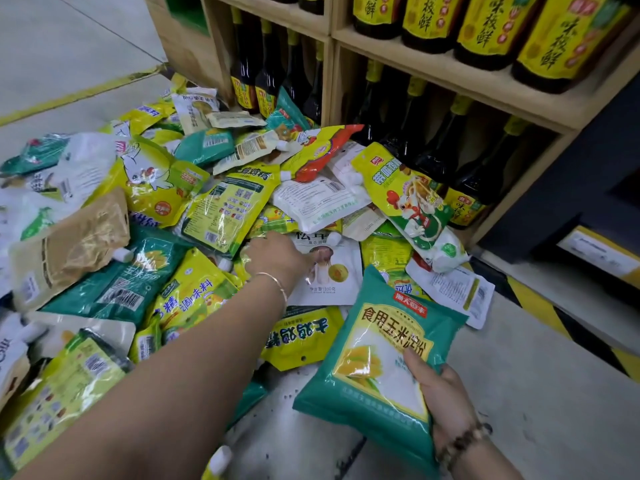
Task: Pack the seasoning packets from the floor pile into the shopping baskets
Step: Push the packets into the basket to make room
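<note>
Pile of seasoning packets (207,209) lies on the floor (536,393): yellow, teal and white pouches overlapping at all angles, some with spout caps.

Landmark: white mushroom packet (329,275), flat near the pile's near edge.

Left hand (277,258) reaches in, back of the hand up, lying across the left edge of the mushroom packet. Thumb tip touches its printed face. The fingers bend down out of sight behind the hand; cannot tell whether they grip anything. Thin bangle (277,282) on that wrist.

Right hand (443,400), nearer the camera and right of the mushroom packet, holds a teal corn-starch packet (377,358) lifted clear of the floor and tilted. Thumb is pressed on its front and the fingers are wrapped behind, pinching its right edge. Bead bracelet (460,441) on that wrist.

Just below the mushroom packet is a yellow chicken-essence packet (301,337), partly under the teal one. Above and right of the mushroom packet lies a rooster-print pouch (415,209), slanted. Far left of it is a brown kraft pouch (69,244) on top of teal packets.

Beyond the mushroom packet stands a wooden shelf (450,76), the pile touching its base; dark sauce bottles (491,26) with yellow labels stand in rows. Right of the mushroom packet, yellow-black hazard tape (540,303) runs along the floor.
</note>
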{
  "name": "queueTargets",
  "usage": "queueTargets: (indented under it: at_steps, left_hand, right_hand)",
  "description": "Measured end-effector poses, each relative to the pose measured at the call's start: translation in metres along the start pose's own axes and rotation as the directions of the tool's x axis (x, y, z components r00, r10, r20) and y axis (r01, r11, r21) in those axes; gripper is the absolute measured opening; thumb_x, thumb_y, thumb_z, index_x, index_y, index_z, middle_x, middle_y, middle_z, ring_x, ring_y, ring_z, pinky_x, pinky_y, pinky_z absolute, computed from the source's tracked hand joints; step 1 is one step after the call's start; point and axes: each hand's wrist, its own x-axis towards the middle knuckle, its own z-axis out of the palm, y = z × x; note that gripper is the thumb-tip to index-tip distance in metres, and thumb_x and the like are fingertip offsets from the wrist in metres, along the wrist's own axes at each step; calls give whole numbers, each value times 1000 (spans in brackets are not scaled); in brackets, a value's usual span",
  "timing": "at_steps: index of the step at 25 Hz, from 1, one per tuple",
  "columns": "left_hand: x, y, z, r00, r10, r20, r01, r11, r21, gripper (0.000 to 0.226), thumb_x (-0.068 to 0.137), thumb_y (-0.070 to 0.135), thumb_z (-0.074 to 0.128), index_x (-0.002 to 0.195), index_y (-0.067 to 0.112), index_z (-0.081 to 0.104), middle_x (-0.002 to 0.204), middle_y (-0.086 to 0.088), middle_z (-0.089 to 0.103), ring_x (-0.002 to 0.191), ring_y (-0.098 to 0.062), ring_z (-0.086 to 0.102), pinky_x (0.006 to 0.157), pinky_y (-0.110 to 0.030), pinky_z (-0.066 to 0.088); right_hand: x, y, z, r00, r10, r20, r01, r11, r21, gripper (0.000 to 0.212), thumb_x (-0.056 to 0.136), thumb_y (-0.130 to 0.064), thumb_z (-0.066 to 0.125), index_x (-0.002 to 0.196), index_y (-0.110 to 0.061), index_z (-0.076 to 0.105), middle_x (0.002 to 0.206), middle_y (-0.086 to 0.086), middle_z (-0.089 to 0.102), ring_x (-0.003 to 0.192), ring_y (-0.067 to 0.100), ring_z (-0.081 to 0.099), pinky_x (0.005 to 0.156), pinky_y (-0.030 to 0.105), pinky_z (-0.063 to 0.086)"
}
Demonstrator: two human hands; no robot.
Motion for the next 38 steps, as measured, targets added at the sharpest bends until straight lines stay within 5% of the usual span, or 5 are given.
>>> queueTargets:
  at_steps: [14, 18, 23, 26, 38]
  left_hand:
    - [-3, 17, 28, 995, 6, -99, -27, 977, -211, 110, 76, 32, 77, 149, 5, -1, 126, -26, 49, 117, -42, 50, 93, -50, 46]
    - [-2, 2, 27, 985, -90, -144, 6, 867, -498, 79, 80, 13, 70, 142, -1, 23, 112, -21, 60, 105, -38, 59, 83, -40, 48]
    - [-18, -10, 15, 958, -183, 221, 281, 442, -852, 20, 78, 2, 74, 94, -4, 63, 89, -15, 64, 75, -27, 62, 82, -41, 49]
    - [-52, -12, 6, 895, -35, 445, 420, 404, -813, 34, 85, 0, 64, 118, -5, 59, 113, -21, 63, 102, -37, 62, 95, -54, 46]
    - [-183, 32, -53, 937, 342, 67, -73, 378, -923, 17, 90, 0, 57, 86, 14, 66, 67, 1, 73, 52, -13, 67, 41, -25, 51]
  right_hand:
    - [-18, -3, -39, 992, 63, -106, -48, 988, 146, 15, 83, -16, 65, 95, -7, 65, 85, 13, 73, 77, 32, 69, 71, 40, 54]
    - [-28, -6, -65, 985, 53, -163, -34, 993, 112, 11, 82, -18, 67, 91, -10, 66, 80, 10, 73, 71, 29, 71, 65, 38, 55]
    - [-33, -10, -86, 982, 17, -186, 2, 995, 99, 12, 81, -16, 66, 90, -8, 66, 79, 11, 73, 69, 29, 70, 68, 40, 55]
    - [-36, -21, -95, 983, -24, -183, 40, 995, 87, 8, 83, -16, 65, 86, -8, 64, 70, 6, 73, 57, 21, 69, 47, 29, 53]
    - [-60, -153, -135, 930, -362, 67, 365, 882, -298, 8, 86, -8, 62, 83, -15, 66, 85, 5, 70, 71, 19, 66, 75, 37, 55]
